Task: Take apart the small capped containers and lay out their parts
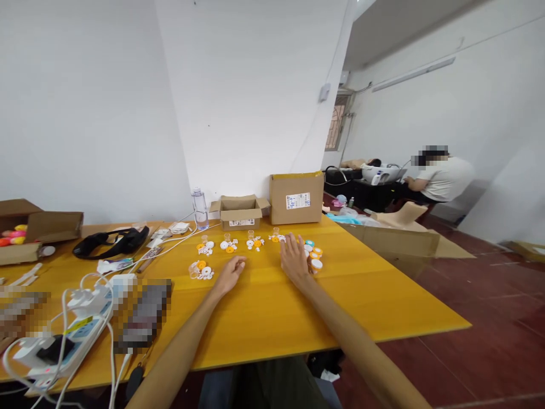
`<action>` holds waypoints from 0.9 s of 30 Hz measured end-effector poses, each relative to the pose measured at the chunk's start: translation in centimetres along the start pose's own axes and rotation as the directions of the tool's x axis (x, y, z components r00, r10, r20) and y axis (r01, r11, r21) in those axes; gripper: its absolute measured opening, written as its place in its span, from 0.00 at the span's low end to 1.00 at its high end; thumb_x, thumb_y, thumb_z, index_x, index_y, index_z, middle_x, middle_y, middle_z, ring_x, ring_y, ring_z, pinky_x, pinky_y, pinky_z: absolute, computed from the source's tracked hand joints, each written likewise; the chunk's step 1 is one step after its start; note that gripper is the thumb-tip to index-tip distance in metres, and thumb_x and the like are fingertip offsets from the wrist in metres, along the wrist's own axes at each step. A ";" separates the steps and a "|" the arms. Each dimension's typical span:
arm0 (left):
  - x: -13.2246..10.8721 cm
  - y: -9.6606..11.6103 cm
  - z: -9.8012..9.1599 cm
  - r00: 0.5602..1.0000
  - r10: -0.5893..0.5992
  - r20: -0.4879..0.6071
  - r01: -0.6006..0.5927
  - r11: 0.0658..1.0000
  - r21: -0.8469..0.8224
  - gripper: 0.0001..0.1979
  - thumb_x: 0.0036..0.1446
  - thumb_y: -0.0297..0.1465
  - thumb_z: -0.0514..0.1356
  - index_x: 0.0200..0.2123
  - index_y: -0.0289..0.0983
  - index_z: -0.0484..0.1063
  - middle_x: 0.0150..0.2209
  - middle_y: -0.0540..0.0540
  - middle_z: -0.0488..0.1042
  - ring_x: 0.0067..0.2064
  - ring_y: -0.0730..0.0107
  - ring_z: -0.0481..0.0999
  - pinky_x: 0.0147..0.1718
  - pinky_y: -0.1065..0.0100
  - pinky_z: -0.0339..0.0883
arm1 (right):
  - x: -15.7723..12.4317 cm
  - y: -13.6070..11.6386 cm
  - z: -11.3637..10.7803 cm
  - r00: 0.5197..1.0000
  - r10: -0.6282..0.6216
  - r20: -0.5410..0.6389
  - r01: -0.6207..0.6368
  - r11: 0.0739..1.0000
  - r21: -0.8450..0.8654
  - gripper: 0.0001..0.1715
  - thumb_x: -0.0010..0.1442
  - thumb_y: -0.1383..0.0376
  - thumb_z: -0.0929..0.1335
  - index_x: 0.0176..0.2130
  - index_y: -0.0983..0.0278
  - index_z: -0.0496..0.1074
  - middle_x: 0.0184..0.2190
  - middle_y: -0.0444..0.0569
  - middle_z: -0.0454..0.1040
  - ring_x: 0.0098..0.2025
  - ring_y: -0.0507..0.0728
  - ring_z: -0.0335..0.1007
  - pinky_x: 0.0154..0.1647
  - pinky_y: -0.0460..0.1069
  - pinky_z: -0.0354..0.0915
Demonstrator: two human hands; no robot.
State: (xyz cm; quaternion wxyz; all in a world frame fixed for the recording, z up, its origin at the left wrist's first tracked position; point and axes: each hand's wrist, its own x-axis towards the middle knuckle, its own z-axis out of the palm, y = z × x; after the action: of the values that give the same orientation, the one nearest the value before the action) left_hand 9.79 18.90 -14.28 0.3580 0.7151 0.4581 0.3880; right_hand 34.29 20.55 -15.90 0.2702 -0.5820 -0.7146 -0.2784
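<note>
My left hand [230, 275] rests on the table, loosely curled with thumb and fingertips a little apart and nothing visible in it. To its left lies a small group of white discs [206, 272], an orange disc [201, 264] and a clear plastic cup [194, 271]. My right hand [294, 260] reaches palm down with fingers stretched and spread, next to a cluster of small jars with white and orange lids [316, 264]. Its fingers partly hide that cluster and the small pieces beyond. Several more groups, each with a clear cup [251, 234] and white and orange pieces, form a row farther back.
At the back stand an open carton [240, 218], a taller closed box [297, 200] and a water bottle [199, 210]. Power strips [80, 335], cables, a blurred phone-like object [145, 315] and a black strap [110, 243] lie left. Another person [445, 179] sits far right.
</note>
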 end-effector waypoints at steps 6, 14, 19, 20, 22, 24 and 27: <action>0.2 -0.4 0.2 0.999 0.044 -0.003 -0.044 0.999 0.018 0.11 0.59 0.31 0.56 0.44 0.39 0.74 0.50 0.44 0.77 0.53 0.60 0.74 0.57 0.57 0.64 | -0.1 3.7 -1.5 0.993 0.114 0.009 -0.112 0.987 -0.112 0.18 0.60 0.67 0.62 0.48 0.67 0.73 0.45 0.65 0.77 0.58 0.74 0.64 0.62 0.73 0.47; 0.1 -0.5 0.4 0.995 0.101 -0.014 -0.100 0.994 0.045 0.10 0.58 0.28 0.57 0.42 0.40 0.75 0.49 0.43 0.77 0.52 0.60 0.75 0.56 0.58 0.66 | -3.0 4.8 -2.0 0.999 0.035 -0.004 -0.035 0.988 -0.152 0.20 0.62 0.68 0.61 0.52 0.66 0.70 0.48 0.64 0.75 0.56 0.68 0.66 0.61 0.66 0.54; 0.1 -0.4 0.2 0.993 0.087 -0.078 -0.075 0.987 0.145 0.09 0.56 0.25 0.56 0.40 0.39 0.73 0.46 0.44 0.77 0.50 0.62 0.75 0.54 0.59 0.66 | -4.2 5.5 -2.2 0.999 0.010 -0.044 -0.014 0.995 -0.095 0.22 0.63 0.67 0.60 0.55 0.66 0.69 0.52 0.65 0.73 0.56 0.68 0.66 0.61 0.65 0.54; 0.2 -0.4 0.1 0.991 0.077 -0.105 -0.058 0.983 0.172 0.09 0.56 0.25 0.56 0.39 0.39 0.73 0.45 0.44 0.77 0.49 0.62 0.75 0.53 0.59 0.66 | -4.5 5.6 -2.3 0.998 0.002 -0.061 -0.008 0.996 -0.087 0.22 0.64 0.66 0.60 0.55 0.67 0.69 0.52 0.65 0.73 0.56 0.68 0.66 0.61 0.65 0.54; 0.3 -0.6 0.0 0.985 0.058 -0.162 -0.022 0.976 0.215 0.08 0.56 0.24 0.56 0.38 0.39 0.72 0.43 0.44 0.76 0.48 0.62 0.75 0.52 0.59 0.66 | -4.9 5.8 -2.4 0.995 -0.008 -0.103 -0.001 0.996 -0.084 0.23 0.65 0.64 0.59 0.57 0.67 0.67 0.54 0.65 0.72 0.56 0.68 0.66 0.61 0.65 0.54; 0.4 -0.9 0.0 0.977 0.049 -0.207 0.003 0.970 0.242 0.07 0.56 0.24 0.56 0.37 0.39 0.71 0.43 0.45 0.75 0.48 0.63 0.74 0.52 0.60 0.66 | -5.3 6.0 -2.6 0.990 -0.005 -0.142 -0.008 0.996 -0.088 0.24 0.66 0.62 0.58 0.58 0.67 0.66 0.54 0.65 0.72 0.56 0.68 0.66 0.61 0.66 0.54; 0.4 -1.2 -0.1 0.961 0.022 -0.277 0.059 0.959 0.278 0.06 0.56 0.25 0.57 0.36 0.40 0.69 0.43 0.45 0.73 0.49 0.62 0.73 0.52 0.61 0.65 | -5.8 6.0 -2.9 0.986 0.003 -0.170 -0.016 0.997 -0.074 0.24 0.67 0.59 0.58 0.56 0.68 0.68 0.52 0.65 0.73 0.54 0.68 0.67 0.60 0.65 0.55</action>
State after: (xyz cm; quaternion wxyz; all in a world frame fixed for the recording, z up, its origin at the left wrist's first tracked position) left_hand 9.36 19.66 -15.23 0.1876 0.6932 0.5615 0.4111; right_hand 41.39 15.59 -17.48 0.3092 -0.5694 -0.6754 -0.3523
